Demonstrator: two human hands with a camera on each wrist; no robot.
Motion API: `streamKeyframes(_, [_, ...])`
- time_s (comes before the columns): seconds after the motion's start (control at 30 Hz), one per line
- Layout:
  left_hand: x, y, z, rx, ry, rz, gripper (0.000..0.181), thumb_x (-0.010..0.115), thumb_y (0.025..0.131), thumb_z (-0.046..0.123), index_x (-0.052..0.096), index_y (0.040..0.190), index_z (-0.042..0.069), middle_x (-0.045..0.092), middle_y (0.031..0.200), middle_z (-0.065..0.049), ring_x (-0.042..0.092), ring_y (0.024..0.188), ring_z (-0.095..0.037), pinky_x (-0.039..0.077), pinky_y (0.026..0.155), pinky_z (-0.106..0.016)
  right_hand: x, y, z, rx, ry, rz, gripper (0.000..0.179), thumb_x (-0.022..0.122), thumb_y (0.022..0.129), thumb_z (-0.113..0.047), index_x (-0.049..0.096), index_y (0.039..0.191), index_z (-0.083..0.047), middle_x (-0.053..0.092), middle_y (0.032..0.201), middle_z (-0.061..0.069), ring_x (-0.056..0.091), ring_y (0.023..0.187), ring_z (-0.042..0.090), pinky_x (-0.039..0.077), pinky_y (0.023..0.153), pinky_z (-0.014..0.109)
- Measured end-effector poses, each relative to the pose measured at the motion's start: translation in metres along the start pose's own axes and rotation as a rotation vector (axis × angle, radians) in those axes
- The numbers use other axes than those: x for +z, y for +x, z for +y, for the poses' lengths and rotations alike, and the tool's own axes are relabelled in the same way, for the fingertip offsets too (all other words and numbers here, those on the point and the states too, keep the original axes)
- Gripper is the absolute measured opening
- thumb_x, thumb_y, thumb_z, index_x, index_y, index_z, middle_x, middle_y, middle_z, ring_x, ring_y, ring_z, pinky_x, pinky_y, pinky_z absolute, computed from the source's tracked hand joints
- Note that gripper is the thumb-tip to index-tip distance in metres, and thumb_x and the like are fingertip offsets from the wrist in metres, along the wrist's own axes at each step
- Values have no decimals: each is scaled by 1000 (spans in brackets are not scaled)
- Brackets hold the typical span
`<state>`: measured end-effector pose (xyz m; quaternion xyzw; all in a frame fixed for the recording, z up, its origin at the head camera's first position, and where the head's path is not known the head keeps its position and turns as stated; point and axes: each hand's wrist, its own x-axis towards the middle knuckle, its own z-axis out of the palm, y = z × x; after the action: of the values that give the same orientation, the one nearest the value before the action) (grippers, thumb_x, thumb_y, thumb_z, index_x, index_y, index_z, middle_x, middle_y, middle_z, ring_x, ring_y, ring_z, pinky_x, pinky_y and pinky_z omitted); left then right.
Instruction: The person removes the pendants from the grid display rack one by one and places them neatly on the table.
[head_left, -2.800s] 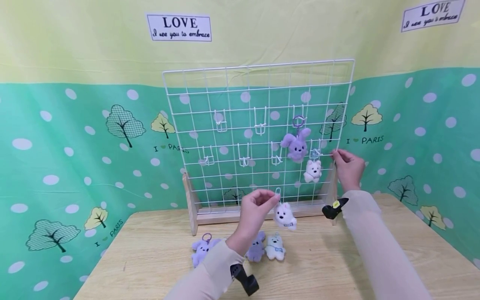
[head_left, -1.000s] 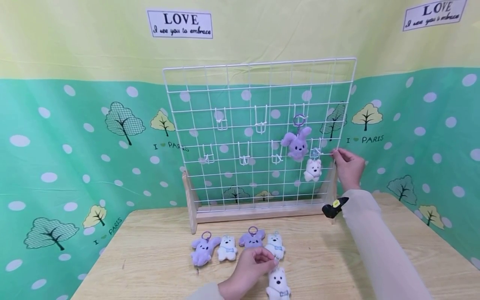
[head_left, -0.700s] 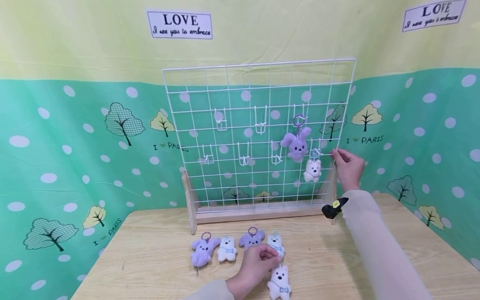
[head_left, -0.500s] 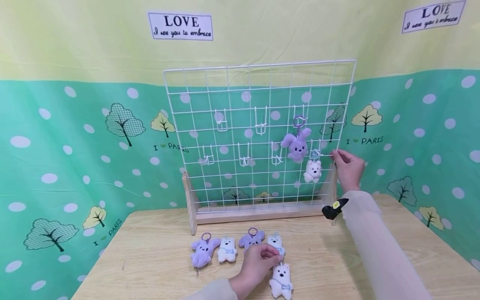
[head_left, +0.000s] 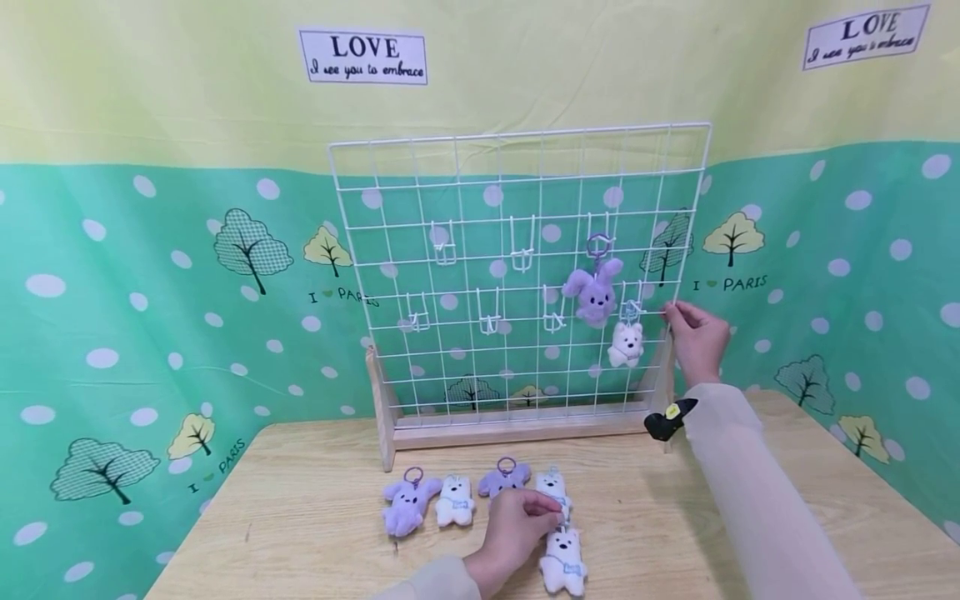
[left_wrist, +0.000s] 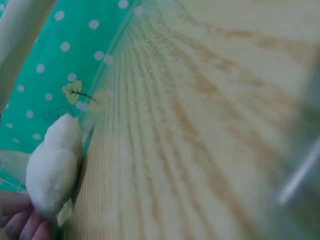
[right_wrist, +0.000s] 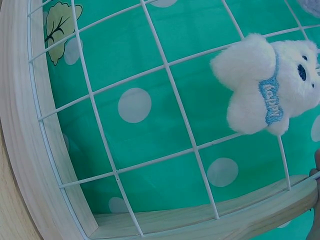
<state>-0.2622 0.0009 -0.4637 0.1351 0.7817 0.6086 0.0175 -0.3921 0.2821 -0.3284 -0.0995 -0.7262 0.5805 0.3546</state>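
Between thumb and fingers my left hand (head_left: pixel 516 532) pinches the top loop of a white plush bear keychain (head_left: pixel 564 563), low over the front of the table. In the left wrist view the fingertips (left_wrist: pixel 35 227) are at one end of a white plush (left_wrist: pixel 55 165). My right hand (head_left: pixel 697 337) grips the right edge of the white wire grid rack (head_left: pixel 517 179). Close to it, another white bear keychain (head_left: pixel 626 343) hangs from a hook, also in the right wrist view (right_wrist: pixel 270 82). A purple bunny keychain (head_left: pixel 594 293) hangs above and left of that bear.
On the table (head_left: pixel 285 517) lie a purple bunny keychain (head_left: pixel 405 507), a white bear keychain (head_left: pixel 454 502), a second purple bunny (head_left: pixel 501 479) partly behind my left hand, and another white bear (head_left: pixel 551 487). Several bare hooks (head_left: pixel 489 321) are on the grid. Wooden feet (head_left: pixel 381 408) support it.
My left hand has brought the pinched white bear from in front of the grid down to the table's front. Since then it has shifted slightly right. My right hand stays on the grid edge.
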Motion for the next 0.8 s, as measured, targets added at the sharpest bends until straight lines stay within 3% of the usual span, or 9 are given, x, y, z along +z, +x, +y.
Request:
streamKeyframes(0.3, [-3, 3, 15, 37, -13, -17, 6, 74, 77, 4, 72, 82, 5, 69, 74, 2, 60, 65, -2, 50, 61, -16, 0, 1, 1, -14, -4, 5, 40, 59, 89, -39, 65, 119, -12, 67, 115, 5, 62, 93, 1, 49, 87, 19])
streamKeyframes(0.43, [-8, 11, 34, 47, -63, -19, 8, 73, 79, 8, 73, 87, 6, 71, 79, 1, 62, 70, -3, 52, 65, -17, 0, 1, 2, -22, -4, 13, 40, 59, 89, -40, 65, 118, -12, 67, 114, 4, 62, 92, 0, 50, 86, 19])
streamKeyframes(0.57, [-14, 20, 55, 48, -117, 19, 11, 73, 80, 11, 73, 91, 8, 71, 83, 0, 64, 75, -6, 52, 68, -18, 1, 1, 2, -27, -10, 12, 41, 59, 89, -41, 65, 118, -13, 67, 115, 5, 62, 92, 0, 50, 86, 19])
streamKeyframes(0.8, [-21, 35, 95, 108, -182, 46, 14, 73, 81, 14, 72, 94, 9, 71, 89, 0, 64, 79, -8, 53, 73, -21, 2, 0, 2, -21, -8, 16, 42, 60, 89, -40, 65, 119, -12, 67, 115, 6, 62, 91, 0, 50, 86, 19])
